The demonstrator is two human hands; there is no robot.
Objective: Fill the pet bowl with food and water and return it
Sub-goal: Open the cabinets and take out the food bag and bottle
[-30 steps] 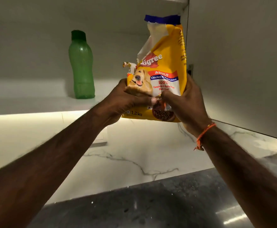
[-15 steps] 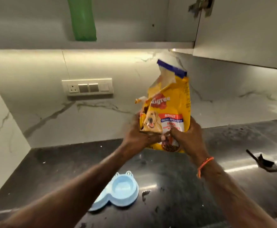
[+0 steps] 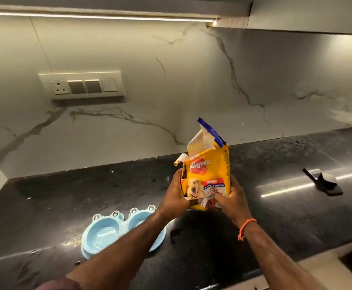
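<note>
Over the black polished stone table (image 3: 275, 216), the upright yellow plastic pet-food bag (image 3: 209, 174) sits clasped by left hand (image 3: 176, 197) and right hand (image 3: 232, 200); best tip it slowly leftward toward the pale-blue twin plastic pet bowl (image 3: 106, 231) below.

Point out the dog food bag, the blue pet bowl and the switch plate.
dog food bag (image 3: 209, 174): head view, yellow front panel.
blue pet bowl (image 3: 103, 232): head view, inside its left compartment.
switch plate (image 3: 81, 85): head view, middle of its face.
</note>
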